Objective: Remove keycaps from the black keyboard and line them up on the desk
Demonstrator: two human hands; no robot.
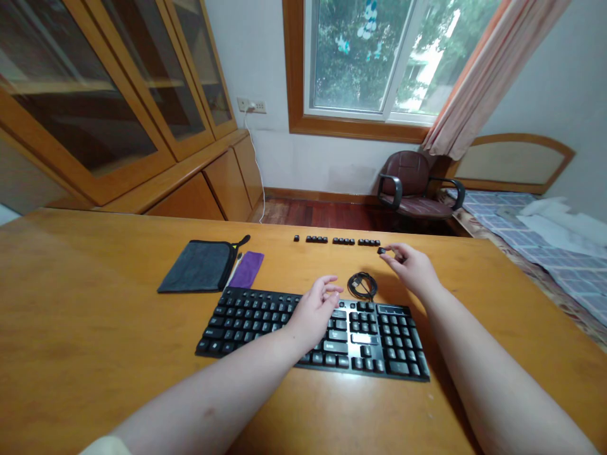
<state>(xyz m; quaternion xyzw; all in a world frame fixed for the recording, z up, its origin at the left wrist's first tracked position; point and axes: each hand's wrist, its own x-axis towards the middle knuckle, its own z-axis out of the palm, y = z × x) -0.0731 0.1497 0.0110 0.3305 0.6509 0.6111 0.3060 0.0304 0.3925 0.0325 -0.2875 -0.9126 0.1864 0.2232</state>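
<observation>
A black computer keyboard [336,347] lies on the wooden desk, its top row showing bare spots where keycaps are off. My left hand [315,313] rests over the middle of the keyboard, fingers apart and loosely curved, with nothing seen in it. Past the keyboard, my right hand [411,268] pinches a small black keycap [381,251] between thumb and fingertips. That keycap is close to the right end of a row of loose black keycaps [344,241], which are lined up in groups near the desk's far edge.
Between keyboard and keycap row lies a coiled black USB cable [362,285]. A dark grey cloth [196,266], a purple cloth [247,269] and a thin brush-like stick [236,268] are at the left. Beyond the desk stand a chair [412,180] and a bed [502,215].
</observation>
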